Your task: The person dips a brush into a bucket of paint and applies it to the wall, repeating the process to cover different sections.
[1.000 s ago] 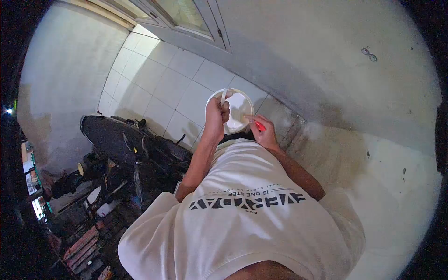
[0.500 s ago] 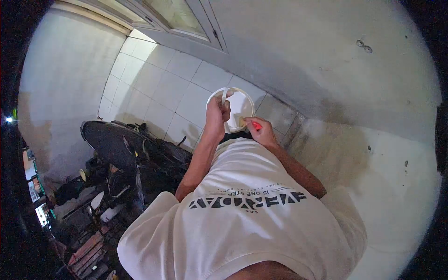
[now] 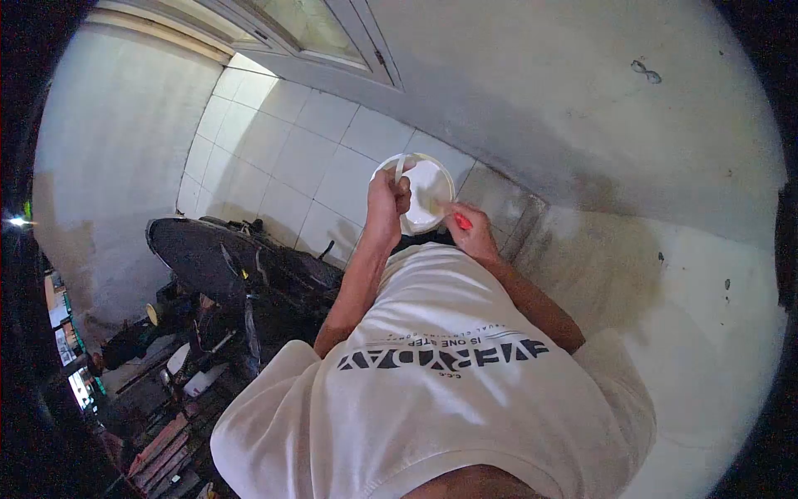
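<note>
A round white bucket [image 3: 452, 179] with pale white contents, which look like paint, hangs in front of my body. My left hand [image 3: 389, 198] is closed around its white strap handle [image 3: 401, 166] at the left side of the rim. At the right rim, my right hand [image 3: 475, 234] grips a paintbrush by its red handle [image 3: 462, 220]. The brush's pale head points into the bucket's opening; its tip is blurred against the white contents. My fingers hide part of the handle.
A dark motorcycle [image 3: 195, 249] stands to the left, with stacked bricks or planks [image 3: 162, 449] and clutter below it. White floor tiles [image 3: 291, 158] lie ahead. A grey plastered wall [image 3: 540, 91] with a framed window or door [image 3: 320, 33] rises at the right.
My right hand has shifted slightly to the right with the brush, and its head has moved from the near rim further over the contents. My left hand and the bucket stay almost in place.
</note>
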Tool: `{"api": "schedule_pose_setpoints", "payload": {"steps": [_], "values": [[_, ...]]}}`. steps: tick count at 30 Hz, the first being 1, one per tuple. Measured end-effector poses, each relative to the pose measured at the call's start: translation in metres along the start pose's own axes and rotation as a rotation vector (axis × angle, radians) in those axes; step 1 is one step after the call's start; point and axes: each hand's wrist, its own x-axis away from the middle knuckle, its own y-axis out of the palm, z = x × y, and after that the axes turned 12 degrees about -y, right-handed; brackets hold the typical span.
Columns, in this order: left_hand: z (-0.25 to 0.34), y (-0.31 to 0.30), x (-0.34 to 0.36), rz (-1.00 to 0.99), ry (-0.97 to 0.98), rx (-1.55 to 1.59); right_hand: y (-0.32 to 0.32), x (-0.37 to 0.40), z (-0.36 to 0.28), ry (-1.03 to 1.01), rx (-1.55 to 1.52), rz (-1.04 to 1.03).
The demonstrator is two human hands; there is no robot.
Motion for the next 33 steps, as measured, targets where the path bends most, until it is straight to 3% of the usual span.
{"api": "schedule_pose_setpoints", "payload": {"steps": [2, 6, 8, 12, 17, 23, 30, 33], "values": [[0.001, 0.001, -0.004, -0.013, 0.009, 0.014, 0.004, 0.001, 0.014, 0.100, 0.015, -0.109], [0.001, 0.001, -0.002, 0.013, -0.007, 0.032, -0.003, 0.000, 0.007, 0.083, -0.073, -0.001], [0.002, 0.002, -0.003, 0.025, -0.017, 0.060, -0.011, -0.002, -0.004, 0.363, -0.255, 0.051], [-0.003, -0.002, -0.008, -0.008, 0.008, 0.042, -0.018, 0.011, 0.029, 0.330, -0.407, 0.106], [-0.001, 0.004, -0.012, -0.003, 0.004, -0.010, -0.034, 0.028, 0.022, 0.458, -0.653, 0.205], [0.003, 0.016, -0.017, -0.048, -0.007, -0.054, -0.042, 0.038, 0.042, 0.304, -0.150, 0.093], [0.005, 0.030, -0.029, -0.115, -0.030, -0.079, -0.059, 0.048, 0.041, 0.317, -0.124, 0.092], [0.003, 0.043, -0.034, -0.158, -0.037, -0.109, -0.063, 0.053, 0.057, 0.281, -0.209, -0.024]]}}
